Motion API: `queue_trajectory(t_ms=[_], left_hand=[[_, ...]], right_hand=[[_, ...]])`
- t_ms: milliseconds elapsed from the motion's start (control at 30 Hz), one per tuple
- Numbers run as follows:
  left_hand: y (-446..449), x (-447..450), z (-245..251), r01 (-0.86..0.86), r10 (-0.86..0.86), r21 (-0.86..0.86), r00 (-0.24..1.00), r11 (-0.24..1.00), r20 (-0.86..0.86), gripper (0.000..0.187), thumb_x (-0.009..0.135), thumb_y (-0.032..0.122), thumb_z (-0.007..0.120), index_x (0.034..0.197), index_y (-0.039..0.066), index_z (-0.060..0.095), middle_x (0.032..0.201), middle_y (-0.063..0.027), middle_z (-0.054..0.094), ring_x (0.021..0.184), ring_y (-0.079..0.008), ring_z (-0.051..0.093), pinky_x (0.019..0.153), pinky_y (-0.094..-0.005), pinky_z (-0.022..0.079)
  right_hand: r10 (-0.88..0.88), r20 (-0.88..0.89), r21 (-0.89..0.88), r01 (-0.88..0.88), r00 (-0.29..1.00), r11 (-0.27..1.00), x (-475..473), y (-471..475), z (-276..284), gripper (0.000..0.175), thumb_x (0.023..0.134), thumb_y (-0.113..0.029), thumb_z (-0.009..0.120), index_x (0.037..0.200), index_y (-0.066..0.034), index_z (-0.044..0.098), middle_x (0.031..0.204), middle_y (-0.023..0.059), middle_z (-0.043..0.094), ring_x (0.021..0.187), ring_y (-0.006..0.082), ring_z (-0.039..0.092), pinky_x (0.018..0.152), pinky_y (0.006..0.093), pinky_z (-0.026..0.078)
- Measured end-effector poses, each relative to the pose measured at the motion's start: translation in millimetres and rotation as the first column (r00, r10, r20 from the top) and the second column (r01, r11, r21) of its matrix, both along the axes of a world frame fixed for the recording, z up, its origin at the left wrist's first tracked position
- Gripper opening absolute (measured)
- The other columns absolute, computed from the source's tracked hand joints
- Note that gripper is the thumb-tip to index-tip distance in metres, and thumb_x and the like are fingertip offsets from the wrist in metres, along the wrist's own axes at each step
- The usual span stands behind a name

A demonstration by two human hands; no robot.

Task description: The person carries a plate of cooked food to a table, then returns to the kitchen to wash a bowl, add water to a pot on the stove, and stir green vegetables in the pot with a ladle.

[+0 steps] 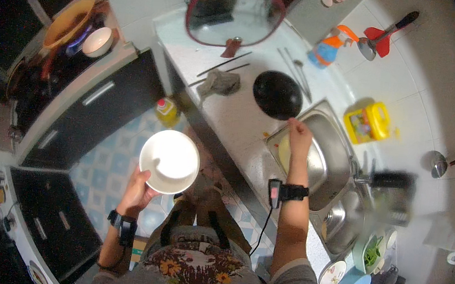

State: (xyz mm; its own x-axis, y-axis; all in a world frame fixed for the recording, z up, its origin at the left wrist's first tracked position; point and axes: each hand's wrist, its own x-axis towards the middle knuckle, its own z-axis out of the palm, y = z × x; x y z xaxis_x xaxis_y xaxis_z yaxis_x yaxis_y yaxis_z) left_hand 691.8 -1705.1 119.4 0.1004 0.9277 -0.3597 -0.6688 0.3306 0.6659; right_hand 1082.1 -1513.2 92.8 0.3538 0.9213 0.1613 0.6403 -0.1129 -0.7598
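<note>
My left hand (139, 191) holds a white bowl (169, 161) by its lower left side, over the tiled floor. The bowl's open side faces up, and its inside is bright with glare. My right hand (299, 137) is closed at the lower right rim of a black round bowl or pan (278, 95) and seems to pinch that rim, beside the sink's corner. Behind my right hand and forearm, a yellowish round thing (284, 150) is partly hidden in the steel sink (328, 154). A crumpled grey cloth (222, 83) lies left of the black piece.
Chopsticks (224, 63), a red-rimmed glass lid (232, 42), a spray bottle (326, 52) and a yellow jug (367, 123) are around the counter. A yellow bottle (167, 111) stands by the cabinets. At left is a stove with a lit flame (79, 40) and a small bowl (97, 42).
</note>
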Motion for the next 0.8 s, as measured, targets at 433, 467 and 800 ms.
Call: queue_trajectory(t_ms=[433, 467, 800], left_hand=[[174, 61, 14, 0.066, -0.071, -0.077, 0.996, 0.995, -0.056, 0.071, 0.081, 0.033, 0.051, 0.135, 0.003, 0.016, 0.127, -0.0206, 0.038, 0.110, -0.0344, 0.049, 0.085, -0.0460, 0.049], [185, 63, 15, 0.063, -0.068, -0.078, 0.995, 0.995, -0.074, 0.073, 0.080, 0.035, 0.053, 0.135, 0.003, 0.016, 0.127, -0.0201, 0.037, 0.110, -0.0345, 0.048, 0.084, -0.0460, 0.049], [237, 54, 12, -0.032, 0.012, -0.163, 0.992, 0.986, -0.127, 0.073, 0.079, 0.036, 0.059, 0.135, 0.010, 0.020, 0.127, -0.0188, 0.039, 0.108, -0.0340, 0.050, 0.081, -0.0469, 0.051]], right_hand=[[-0.182, 0.300, -0.080, 0.215, 0.936, 0.973, 146, 230, -29, 0.028, 0.070, -0.033, 0.067, 0.080, -0.0070, 0.069, 0.074, 0.0139, 0.065, 0.069, 0.0276, 0.063, 0.064, 0.0341, 0.048], [-0.139, 0.337, -0.098, 0.182, 0.931, 0.978, 150, 247, -33, 0.029, 0.070, -0.034, 0.067, 0.080, -0.0072, 0.069, 0.076, 0.0130, 0.065, 0.071, 0.0272, 0.064, 0.065, 0.0341, 0.049], [0.332, 0.611, -0.455, -0.025, 0.719, 0.890, 168, 348, -61, 0.028, 0.069, -0.029, 0.063, 0.077, -0.0024, 0.066, 0.081, 0.0201, 0.062, 0.078, 0.0354, 0.060, 0.071, 0.0402, 0.049]])
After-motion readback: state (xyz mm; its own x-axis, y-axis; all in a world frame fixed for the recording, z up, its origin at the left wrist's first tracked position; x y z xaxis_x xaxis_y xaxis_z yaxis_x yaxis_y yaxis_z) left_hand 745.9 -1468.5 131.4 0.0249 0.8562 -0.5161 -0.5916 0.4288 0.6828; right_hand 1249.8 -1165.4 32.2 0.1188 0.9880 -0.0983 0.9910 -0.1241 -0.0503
